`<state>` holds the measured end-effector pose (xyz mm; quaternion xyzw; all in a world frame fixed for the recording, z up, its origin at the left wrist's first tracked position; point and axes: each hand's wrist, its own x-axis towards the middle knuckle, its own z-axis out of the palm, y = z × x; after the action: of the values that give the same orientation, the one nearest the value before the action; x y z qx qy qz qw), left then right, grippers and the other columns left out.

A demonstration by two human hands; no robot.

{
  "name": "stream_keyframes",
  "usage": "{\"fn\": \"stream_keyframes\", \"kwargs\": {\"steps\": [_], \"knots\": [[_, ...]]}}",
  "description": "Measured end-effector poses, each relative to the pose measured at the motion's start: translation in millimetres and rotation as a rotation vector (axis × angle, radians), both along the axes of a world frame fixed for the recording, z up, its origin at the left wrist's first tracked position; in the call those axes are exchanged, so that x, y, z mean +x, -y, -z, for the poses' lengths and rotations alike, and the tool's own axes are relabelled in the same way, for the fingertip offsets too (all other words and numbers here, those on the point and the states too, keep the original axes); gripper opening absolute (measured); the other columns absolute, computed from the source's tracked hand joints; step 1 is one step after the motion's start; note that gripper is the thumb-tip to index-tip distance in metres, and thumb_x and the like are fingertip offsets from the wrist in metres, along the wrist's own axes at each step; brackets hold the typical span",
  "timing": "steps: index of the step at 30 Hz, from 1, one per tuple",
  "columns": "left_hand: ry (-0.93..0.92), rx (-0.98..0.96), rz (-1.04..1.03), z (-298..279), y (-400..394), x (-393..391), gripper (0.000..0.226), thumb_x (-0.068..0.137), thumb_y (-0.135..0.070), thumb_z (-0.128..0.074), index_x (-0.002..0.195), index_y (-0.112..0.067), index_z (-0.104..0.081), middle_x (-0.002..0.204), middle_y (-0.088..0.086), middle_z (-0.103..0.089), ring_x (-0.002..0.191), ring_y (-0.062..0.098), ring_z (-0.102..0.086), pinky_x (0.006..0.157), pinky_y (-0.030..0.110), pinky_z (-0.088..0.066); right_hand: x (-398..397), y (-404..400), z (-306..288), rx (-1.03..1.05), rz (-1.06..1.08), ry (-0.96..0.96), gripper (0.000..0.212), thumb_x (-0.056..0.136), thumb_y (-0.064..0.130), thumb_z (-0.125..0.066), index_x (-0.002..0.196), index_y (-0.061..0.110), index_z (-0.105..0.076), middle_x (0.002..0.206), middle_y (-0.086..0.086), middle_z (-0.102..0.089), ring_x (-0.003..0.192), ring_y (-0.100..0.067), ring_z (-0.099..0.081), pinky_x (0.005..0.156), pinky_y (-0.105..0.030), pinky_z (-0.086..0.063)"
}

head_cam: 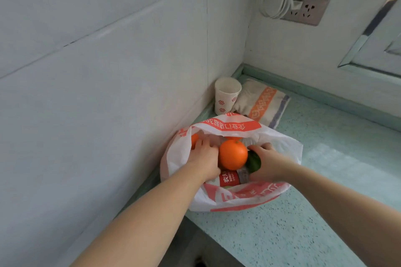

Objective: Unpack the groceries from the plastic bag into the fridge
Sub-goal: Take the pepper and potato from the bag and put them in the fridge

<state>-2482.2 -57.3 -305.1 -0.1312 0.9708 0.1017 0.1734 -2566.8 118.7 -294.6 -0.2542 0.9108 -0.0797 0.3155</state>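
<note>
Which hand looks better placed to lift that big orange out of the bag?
Probably the left hand: it lies against the big orange in the plastic bag, while the right hand already holds a green item.

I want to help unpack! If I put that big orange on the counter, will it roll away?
Probably a little: the orange looks round and smooth, so it could roll on the flat counter. It looks firm, so it should keep its shape when gripped. Nestled in the plastic bag among the other groceries, it likely stays put.

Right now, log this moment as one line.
stage: unpacking started | left hand: inside plastic bag, beside orange | right hand: grips green item | fridge: not in view
</note>
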Motion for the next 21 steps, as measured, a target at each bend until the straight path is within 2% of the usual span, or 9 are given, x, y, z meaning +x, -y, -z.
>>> {"fn": "stream_keyframes", "kwargs": {"steps": [4, 10, 15, 17, 19, 21], "knots": [[0.027, -0.008, 0.016, -0.6, 3.3, -3.1, 0.071, 0.077, -0.036, -0.072, 0.138, -0.021, -0.039, 0.144, 0.012, -0.034, 0.136, 0.033, -0.028, 0.1, 0.046, -0.041, -6.9, -1.4, -0.4, 0.112, -0.038, 0.011, 0.105, 0.056, 0.053, -0.078, 0.144, 0.034, -0.025, 0.136, -0.006, -0.033, 0.114, -0.026, -0.046, 0.096, -0.039, -0.048], [0.09, 0.019, -0.029, 4.4, -2.8, 2.6, 0.055, 0.085, -0.027, -0.064, 0.135, -0.019, -0.041, 0.136, 0.013, -0.04, 0.119, 0.033, -0.049, 0.092, 0.045, -0.047, -3.5, -3.4, 0.2, 0.032, -0.009, -0.02, 0.092, 0.061, 0.046, -0.073, 0.142, 0.032, -0.032, 0.13, -0.005, -0.045, 0.109, -0.023, -0.053, 0.092, -0.036, -0.049], [-0.063, 0.119, -0.073, -8.3, 2.2, 10.6, 0.051, 0.075, -0.036, -0.071, 0.12, -0.025, -0.049, 0.126, 0.007, -0.053, 0.109, 0.029, -0.055, 0.088, 0.046, -0.052, 0.8, -9.7, -12.9, -0.163, 0.156, -0.059, 0.071, 0.071, 0.044, -0.065, 0.136, 0.03, -0.042, 0.111, 0.0, -0.056, 0.091, -0.014, -0.057, 0.075, -0.028, -0.053], [-0.098, 0.15, -0.091, -17.5, 4.0, 15.3, 0.056, 0.071, -0.039, -0.075, 0.12, -0.026, -0.05, 0.123, 0.003, -0.057, 0.11, 0.027, -0.056, 0.091, 0.045, -0.05, 1.9, -10.9, -24.8, -0.262, 0.212, -0.043, 0.056, 0.078, 0.039, -0.063, 0.131, 0.029, -0.048, 0.102, 0.002, -0.057, 0.079, -0.003, -0.054, 0.058, -0.016, -0.048], [-0.108, 0.166, -0.12, -29.4, 4.1, 19.6, 0.055, 0.071, -0.039, -0.076, 0.119, -0.024, -0.053, 0.118, 0.001, -0.06, 0.11, 0.026, -0.056, 0.092, 0.042, -0.049, 2.7, -12.6, -37.3, -0.356, 0.234, -0.046, 0.041, 0.082, 0.036, -0.061, 0.121, 0.027, -0.056, 0.095, 0.003, -0.059, 0.074, -0.001, -0.052, 0.051, -0.012, -0.044], [-0.091, 0.179, -0.158, -44.2, 3.5, 24.1, 0.048, 0.069, -0.042, -0.076, 0.11, -0.026, -0.057, 0.105, -0.002, -0.063, 0.099, 0.02, -0.06, 0.081, 0.033, -0.051, 2.8, -15.4, -48.7, -0.407, 0.23, -0.044, 0.033, 0.083, 0.035, -0.06, 0.114, 0.028, -0.059, 0.094, 0.003, -0.059, 0.074, -0.001, -0.052, 0.049, -0.01, -0.043]]}}
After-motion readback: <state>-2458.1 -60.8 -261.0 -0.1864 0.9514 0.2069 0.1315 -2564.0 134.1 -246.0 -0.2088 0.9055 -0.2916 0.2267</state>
